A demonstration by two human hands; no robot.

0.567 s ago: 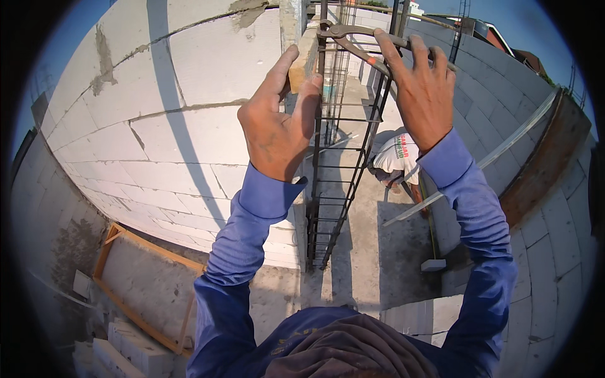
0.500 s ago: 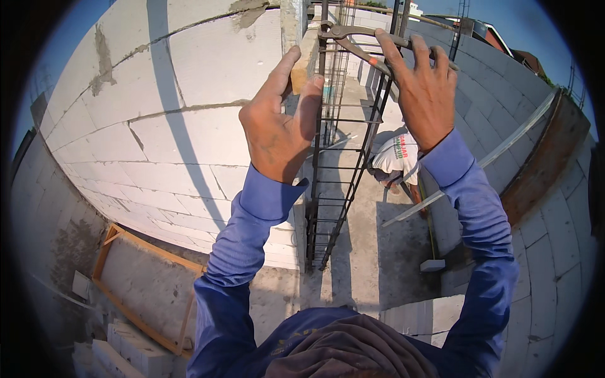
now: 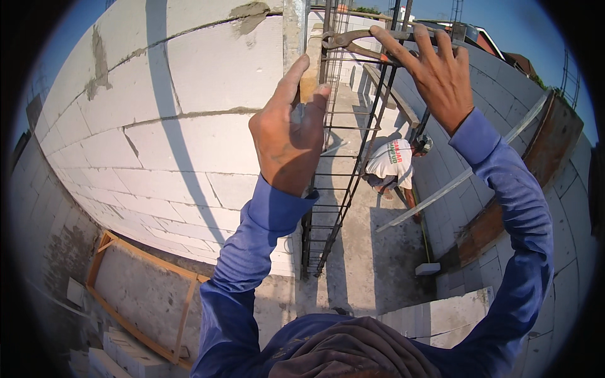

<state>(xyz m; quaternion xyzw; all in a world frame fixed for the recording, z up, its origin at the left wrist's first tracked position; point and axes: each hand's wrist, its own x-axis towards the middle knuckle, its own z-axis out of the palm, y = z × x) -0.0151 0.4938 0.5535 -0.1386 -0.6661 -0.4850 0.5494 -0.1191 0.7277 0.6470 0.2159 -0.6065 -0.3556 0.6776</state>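
My right hand [image 3: 441,82] is closed round the handles of a pair of pincers [image 3: 358,38], held nearly level. The jaws are at an upright bar of the steel rebar column [image 3: 333,173], near its top; whether they bite a tie wire is too small to tell. My left hand [image 3: 287,142] is at a narrow wooden board [image 3: 310,69] standing between the wall end and the rebar. Its thumb and forefinger lie on either side of the board, and the other fingers are hidden.
A white block wall [image 3: 220,82] rises on the left, another on the right [image 3: 535,277]. Beyond the rebar a co-worker in a white shirt [image 3: 389,157] bends low beside a slanting metal strip [image 3: 463,183]. A timber frame [image 3: 138,255] lies lower left. Stacked blocks [image 3: 457,315] stand close on my right.
My right hand has moved right and the pincers have swung to a more level position. My left hand appears slightly lower and farther right. The co-worker's head has come into view.
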